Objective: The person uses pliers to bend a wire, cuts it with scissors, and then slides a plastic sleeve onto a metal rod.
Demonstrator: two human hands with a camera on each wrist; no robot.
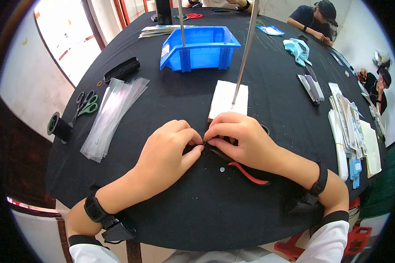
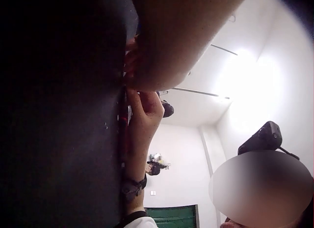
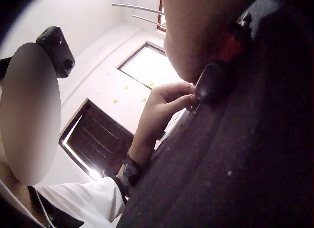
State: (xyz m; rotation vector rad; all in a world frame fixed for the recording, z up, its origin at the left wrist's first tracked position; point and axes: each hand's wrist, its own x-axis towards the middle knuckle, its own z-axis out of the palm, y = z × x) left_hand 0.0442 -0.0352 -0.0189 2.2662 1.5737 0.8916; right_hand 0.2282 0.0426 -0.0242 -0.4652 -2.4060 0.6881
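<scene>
In the head view the left hand [image 1: 166,147] and right hand [image 1: 239,136] meet fingertip to fingertip above the black cloth. Between them they pinch a tiny dark item [image 1: 204,142], too small to make out. Pliers with a red handle [image 1: 249,173] lie under and beside the right hand, their dark jaws partly covered by it. A small pale disc [image 1: 222,169] rests near the handle. In the left wrist view the right hand [image 2: 147,110] shows beyond the near hand; the right wrist view shows the left hand [image 3: 164,107] with thumb and index finger together.
A white block [image 1: 219,98] with a metal rod [image 1: 244,57] stands just beyond the hands, a blue bin [image 1: 202,57] behind it. Clear plastic strips [image 1: 112,118], scissors [image 1: 88,105] and a black spool [image 1: 59,127] lie left. A stapler [image 1: 311,87] and packets [image 1: 346,127] lie right.
</scene>
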